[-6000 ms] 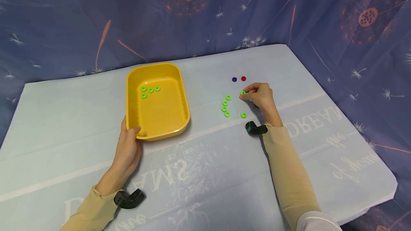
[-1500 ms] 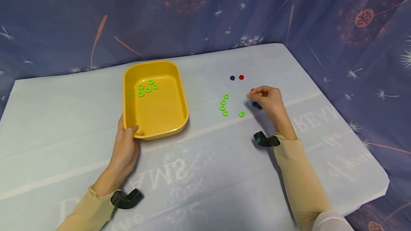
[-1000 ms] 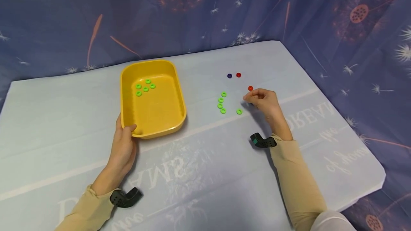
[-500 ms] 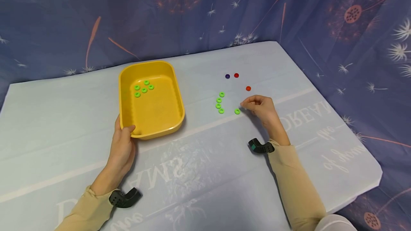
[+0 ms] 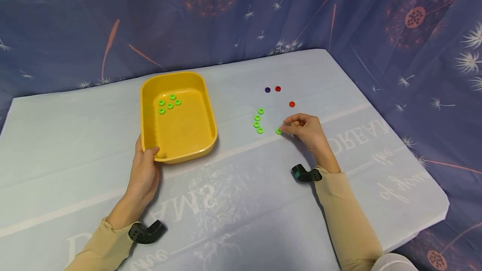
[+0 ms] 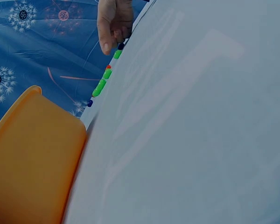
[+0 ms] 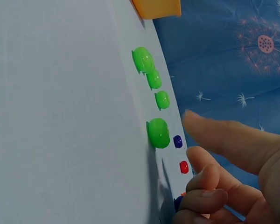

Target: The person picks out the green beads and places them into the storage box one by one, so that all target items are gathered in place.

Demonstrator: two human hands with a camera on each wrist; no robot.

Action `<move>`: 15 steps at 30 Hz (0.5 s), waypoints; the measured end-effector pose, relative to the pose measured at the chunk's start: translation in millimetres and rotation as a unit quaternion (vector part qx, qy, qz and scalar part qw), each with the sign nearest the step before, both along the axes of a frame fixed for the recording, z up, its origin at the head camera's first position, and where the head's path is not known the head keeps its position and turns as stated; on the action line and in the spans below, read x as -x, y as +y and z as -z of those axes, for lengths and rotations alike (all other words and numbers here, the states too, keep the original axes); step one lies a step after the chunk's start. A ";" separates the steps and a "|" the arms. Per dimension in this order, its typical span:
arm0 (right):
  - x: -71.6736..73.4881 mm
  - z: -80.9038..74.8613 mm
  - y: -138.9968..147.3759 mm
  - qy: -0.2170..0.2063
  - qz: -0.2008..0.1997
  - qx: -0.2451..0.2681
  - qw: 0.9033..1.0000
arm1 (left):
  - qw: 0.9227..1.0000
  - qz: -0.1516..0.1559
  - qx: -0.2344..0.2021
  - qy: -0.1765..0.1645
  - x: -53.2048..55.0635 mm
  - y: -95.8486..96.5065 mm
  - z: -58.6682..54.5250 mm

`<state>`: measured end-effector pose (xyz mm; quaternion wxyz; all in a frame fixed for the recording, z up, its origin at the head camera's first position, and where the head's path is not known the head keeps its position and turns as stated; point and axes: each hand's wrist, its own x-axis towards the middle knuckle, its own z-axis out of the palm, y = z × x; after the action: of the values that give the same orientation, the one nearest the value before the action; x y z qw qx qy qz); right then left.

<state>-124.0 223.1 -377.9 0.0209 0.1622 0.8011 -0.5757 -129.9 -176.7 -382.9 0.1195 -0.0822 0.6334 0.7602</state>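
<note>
My left hand (image 5: 144, 175) grips the near left corner of a yellow plastic tray (image 5: 188, 157), thumb over the rim. Several small green rings (image 5: 170, 106) lie in the tray's far left part. My right hand (image 5: 306, 131) is over the table at the right, thumb and index finger apart around a lone green ring (image 5: 278, 131). Its thumb tip overlaps that ring in the head view; whether it touches cannot be told. In the right wrist view the ring (image 7: 158, 133) sits on the table beyond the fingertips.
Several more green rings (image 5: 257, 118) form a curved row left of the right hand. Behind lie a dark blue bead (image 5: 267, 90), a red bead (image 5: 278, 88) and an orange-red one (image 5: 292, 104). The right wrist view shows another blue bead (image 7: 178, 203) partly behind the fingers.
Six seconds ago the right hand pinched a green ring; the tray now holds one more. Since then the right hand has come back and moved nearer the lone ring, its fingers parting. Left hand stays.
</note>
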 end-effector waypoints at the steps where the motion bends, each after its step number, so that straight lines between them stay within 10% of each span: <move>1: -0.3 0.2 -0.1 0.001 -0.009 0.000 1.000 | 1.000 0.000 0.000 0.000 0.0 0.1 0.1; 15: 0.5 5.9 -2.0 0.011 -0.045 -0.021 0.999 | 1.000 0.000 0.002 -0.004 -0.1 -0.2 0.1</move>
<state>-124.5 221.2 -383.8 0.0350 0.1201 0.8198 -0.5588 -129.8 -176.9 -383.0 0.1215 -0.0858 0.6346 0.7584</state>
